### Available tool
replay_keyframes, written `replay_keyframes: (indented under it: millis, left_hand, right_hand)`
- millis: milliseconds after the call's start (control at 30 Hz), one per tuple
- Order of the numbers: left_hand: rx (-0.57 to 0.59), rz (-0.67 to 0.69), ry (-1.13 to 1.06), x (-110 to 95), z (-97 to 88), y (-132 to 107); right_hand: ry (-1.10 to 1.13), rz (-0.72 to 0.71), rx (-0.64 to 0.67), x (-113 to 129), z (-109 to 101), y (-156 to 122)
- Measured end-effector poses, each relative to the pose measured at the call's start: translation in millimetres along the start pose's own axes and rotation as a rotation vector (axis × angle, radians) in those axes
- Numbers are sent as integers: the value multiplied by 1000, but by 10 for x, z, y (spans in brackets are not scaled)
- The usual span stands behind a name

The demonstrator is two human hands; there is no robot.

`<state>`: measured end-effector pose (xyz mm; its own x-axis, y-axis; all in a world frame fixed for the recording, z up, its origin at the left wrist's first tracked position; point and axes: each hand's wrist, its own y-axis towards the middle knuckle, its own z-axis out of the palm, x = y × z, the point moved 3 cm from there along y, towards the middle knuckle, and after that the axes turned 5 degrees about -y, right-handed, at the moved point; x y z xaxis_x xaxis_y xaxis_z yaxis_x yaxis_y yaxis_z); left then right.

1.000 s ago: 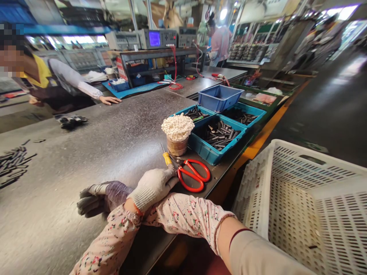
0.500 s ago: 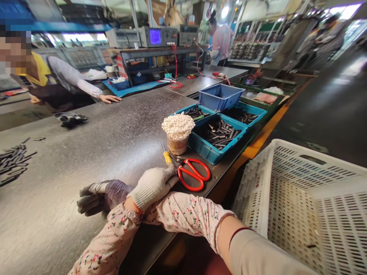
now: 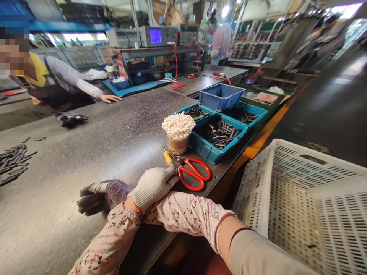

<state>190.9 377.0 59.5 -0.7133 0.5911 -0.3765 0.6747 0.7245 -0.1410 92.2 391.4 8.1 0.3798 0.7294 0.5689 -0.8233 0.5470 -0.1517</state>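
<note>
My forearms cross at the table edge, in floral sleeves. My left hand (image 3: 155, 184), in a white knit glove, rests over my right forearm with its fingers loosely laid out, holding nothing I can see. Beside its fingertips lie red-handled scissors (image 3: 191, 179) and a yellow-handled screwdriver-like tool (image 3: 167, 156). My right hand (image 3: 99, 196), in a glove with dark grey fingers, lies on the table at the left, its fingers extended and holding nothing visible. Behind the scissors stands a brownish cup (image 3: 177, 146) packed with white, round-tipped swab-like pieces (image 3: 178, 125).
Blue bins (image 3: 215, 152) hold dark short rods; a blue bin (image 3: 220, 95) sits on top. Dark rods (image 3: 13, 164) lie at far left, near a dark bundle (image 3: 71, 119). A white perforated crate (image 3: 275, 183) stands at right. A co-worker's hand (image 3: 110, 98) rests across the table.
</note>
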Motion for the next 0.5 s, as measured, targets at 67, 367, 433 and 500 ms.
replay_keyframes:
  millis: [67, 367, 433, 500]
  left_hand:
    - [-3, 3, -5, -3, -3, 0]
    - [-1, 5, -1, -31, -23, 1]
    - [0, 7, 1, -25, -17, 0]
    - [3, 7, 2, -18, -10, -1]
  right_hand:
    - [-5, -3, -19, 7, 9, -12]
    - [7, 18, -19, -28, -29, 38]
    - [3, 18, -20, -26, -31, 43]
    - [-1, 10, -18, -17, -28, 38]
